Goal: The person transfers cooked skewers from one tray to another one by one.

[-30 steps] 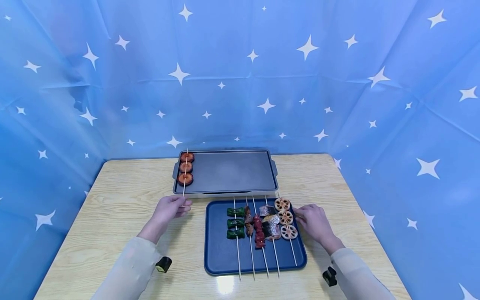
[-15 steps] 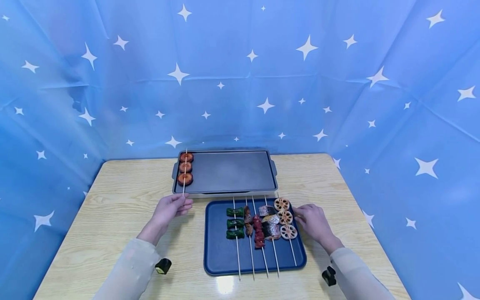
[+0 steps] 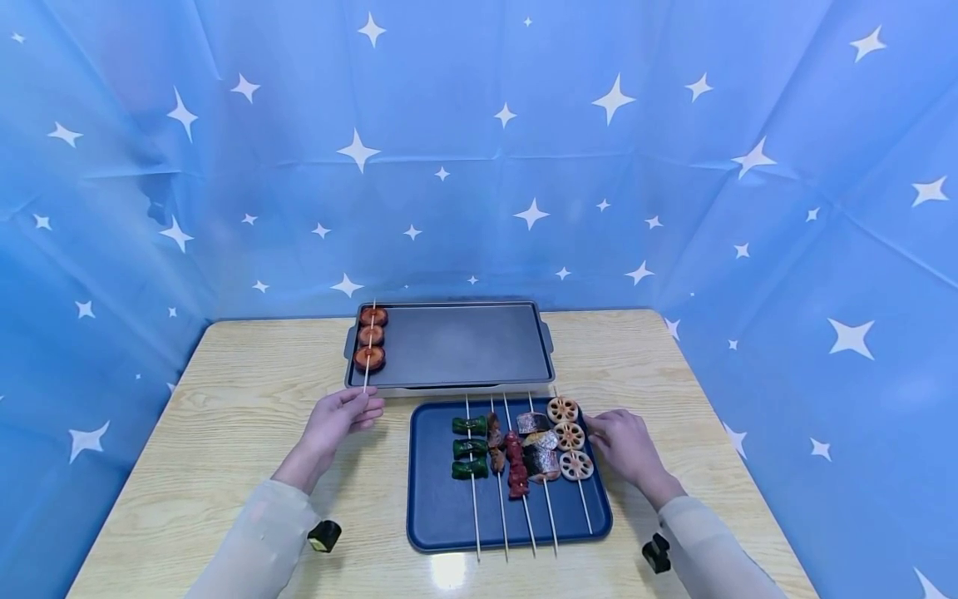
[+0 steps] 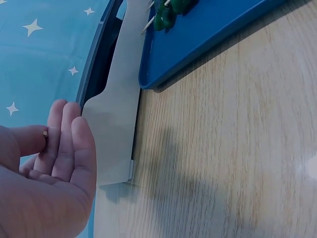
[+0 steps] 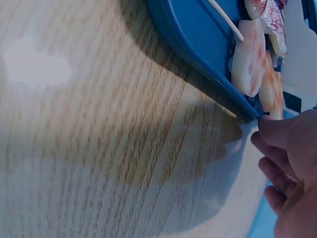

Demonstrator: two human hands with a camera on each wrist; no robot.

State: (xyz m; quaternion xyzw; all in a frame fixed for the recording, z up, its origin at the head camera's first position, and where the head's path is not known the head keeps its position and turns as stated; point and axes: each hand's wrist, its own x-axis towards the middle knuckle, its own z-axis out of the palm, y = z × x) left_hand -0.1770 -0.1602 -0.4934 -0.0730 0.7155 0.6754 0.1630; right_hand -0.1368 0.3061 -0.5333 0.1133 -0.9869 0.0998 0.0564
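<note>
My left hand (image 3: 333, 424) pinches the bare stick end of a skewer (image 3: 370, 336) with three round reddish-brown slices. Those slices lie along the left side of a dark rectangular griddle (image 3: 464, 343). In the left wrist view, the stick's cut tip (image 4: 45, 134) peeks out by the thumb, while the other fingers extend. My right hand (image 3: 627, 447) holds the right rim of a blue tray (image 3: 441, 517), near a lotus root skewer (image 3: 569, 436). The right wrist view has the thumb (image 5: 277, 130) at the tray's rim and the other fingers curled below it.
Also on the tray are a green vegetable skewer (image 3: 470, 448), a brown meat skewer (image 3: 496, 441), a red meat skewer (image 3: 517, 464) and a fish skewer (image 3: 540, 445). The tray stands in front of the griddle on a wooden table (image 3: 224, 399). A blue starry curtain (image 3: 449, 108) hangs behind.
Both hands stay in place, the left on the skewer and the right at the tray. The view shifts only very slightly.
</note>
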